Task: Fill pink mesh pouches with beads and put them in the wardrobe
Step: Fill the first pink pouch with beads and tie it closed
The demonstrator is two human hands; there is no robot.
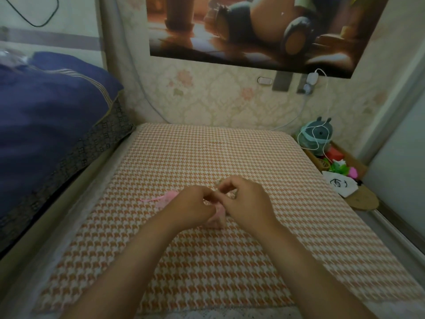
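Your left hand (195, 203) and right hand (243, 199) both pinch the pink mesh pouch (217, 217) between them, fingers closed on its mouth, its body hanging toward you.

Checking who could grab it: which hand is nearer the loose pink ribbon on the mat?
Left. The left hand sits just beside the pink ribbon; the right hand is farther, beyond the left.
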